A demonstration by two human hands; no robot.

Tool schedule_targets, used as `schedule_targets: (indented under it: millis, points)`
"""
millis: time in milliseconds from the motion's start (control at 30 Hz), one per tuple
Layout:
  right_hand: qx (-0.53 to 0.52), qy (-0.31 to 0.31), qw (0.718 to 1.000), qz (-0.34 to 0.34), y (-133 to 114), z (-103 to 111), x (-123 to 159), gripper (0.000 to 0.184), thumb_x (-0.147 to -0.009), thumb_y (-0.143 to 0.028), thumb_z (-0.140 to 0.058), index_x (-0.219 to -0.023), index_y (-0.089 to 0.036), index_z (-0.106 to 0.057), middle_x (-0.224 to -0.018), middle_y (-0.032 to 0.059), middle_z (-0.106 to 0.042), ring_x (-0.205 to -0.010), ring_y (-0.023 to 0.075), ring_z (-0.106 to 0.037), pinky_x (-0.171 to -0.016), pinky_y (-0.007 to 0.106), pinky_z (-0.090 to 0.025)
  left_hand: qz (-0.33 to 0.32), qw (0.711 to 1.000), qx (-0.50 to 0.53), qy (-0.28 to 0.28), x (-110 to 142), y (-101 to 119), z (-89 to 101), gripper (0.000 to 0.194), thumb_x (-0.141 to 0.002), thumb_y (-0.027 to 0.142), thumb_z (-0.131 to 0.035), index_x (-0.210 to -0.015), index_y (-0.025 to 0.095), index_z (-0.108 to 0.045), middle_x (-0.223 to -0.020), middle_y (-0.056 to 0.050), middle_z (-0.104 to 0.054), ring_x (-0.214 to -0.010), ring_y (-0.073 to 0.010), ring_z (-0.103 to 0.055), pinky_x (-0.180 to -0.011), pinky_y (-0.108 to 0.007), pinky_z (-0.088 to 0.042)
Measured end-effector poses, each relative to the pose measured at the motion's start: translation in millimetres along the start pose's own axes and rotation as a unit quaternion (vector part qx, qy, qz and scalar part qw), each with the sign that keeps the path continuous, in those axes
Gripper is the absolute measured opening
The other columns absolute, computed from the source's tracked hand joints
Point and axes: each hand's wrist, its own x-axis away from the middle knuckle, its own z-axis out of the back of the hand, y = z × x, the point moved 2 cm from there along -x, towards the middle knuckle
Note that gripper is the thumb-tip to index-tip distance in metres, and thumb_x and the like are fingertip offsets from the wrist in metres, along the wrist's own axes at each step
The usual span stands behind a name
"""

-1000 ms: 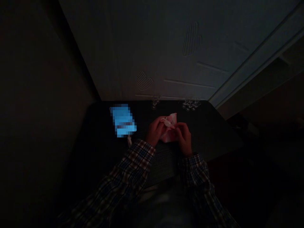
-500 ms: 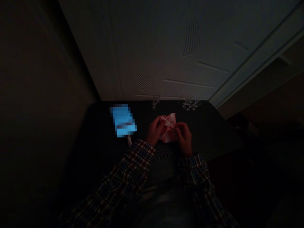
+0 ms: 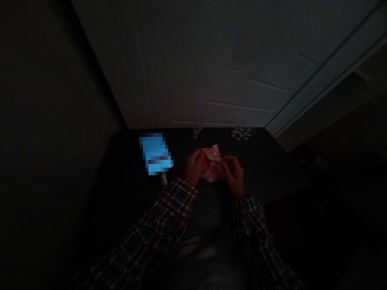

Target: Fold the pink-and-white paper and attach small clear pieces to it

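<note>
Left hand (image 3: 192, 167), right hand (image 3: 234, 175) pinch pink sheet (image 3: 211, 173); corner (image 3: 215, 148) points toward panel (image 3: 157, 60), long axis unclear.

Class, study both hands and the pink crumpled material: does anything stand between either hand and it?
Nothing visible does. The left hand holds the pink crumpled material at its left; the right hand touches its right edge. The lit device lies off left, the clear objects farther back.
</note>
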Motion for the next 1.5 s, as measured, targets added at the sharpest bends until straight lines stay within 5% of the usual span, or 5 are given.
schedule_targets:
  millis: [233,867,1300,1500]
  points:
    - [0.005,0.034,0.999,-0.021,4.8,2.8,-0.4,0.017,-0.081,-0.032,-0.047,-0.093,-0.02,-0.051,-0.079,0.0006,-0.055,-0.069,0.0129,-0.053,-0.061,0.025,-0.042,-0.015,0.999,-0.047,-0.003,1.8,0.4,-0.2,0.033,-0.085,0.035,-0.035,-0.095,0.016,-0.061,-0.094,-0.005,-0.063,-0.086,-0.015,-0.057,-0.079,-0.026,-0.042]
    - [-0.013,-0.023,0.999,-0.018,1.8,-2.4,-1.4,0.017,-0.08,-0.032,-0.05,-0.092,-0.021,-0.052,-0.085,0.0013,-0.057,-0.072,0.0131,-0.055,-0.061,0.024,-0.043,-0.065,0.991,-0.104,-0.047,-1.0,-3.6,-3.3,0.028,-0.082,0.029,-0.043,-0.103,0.018,-0.057,-0.102,-0.006,-0.058,-0.094,-0.0158,-0.054,-0.083,-0.028,-0.042]
    - [-0.003,-0.016,1.0,-0.022,1.2,-1.5,-0.6,0.017,-0.081,-0.033,-0.048,-0.092,-0.02,-0.052,-0.083,0.0013,-0.057,-0.073,0.0131,-0.055,-0.062,0.024,-0.043,0.019,0.999,0.02,-0.022,1.7,-1.4,-2.7,0.036,-0.085,0.034,-0.033,-0.107,0.016,-0.055,-0.109,-0.007,-0.059,-0.096,-0.0168,-0.055,-0.082,-0.028,-0.043]
    - [0.003,-0.006,1.0,-0.024,2.3,0.5,-0.8,0.017,-0.082,-0.032,-0.048,-0.093,-0.02,-0.052,-0.083,0.0012,-0.056,-0.072,0.013,-0.054,-0.062,0.024,-0.043,-0.003,1.0,-0.015,-0.005,0.1,-1.2,-0.9,0.027,-0.083,0.032,-0.038,-0.096,0.018,-0.058,-0.097,-0.003,-0.061,-0.089,-0.0148,-0.056,-0.077,-0.024,-0.043]
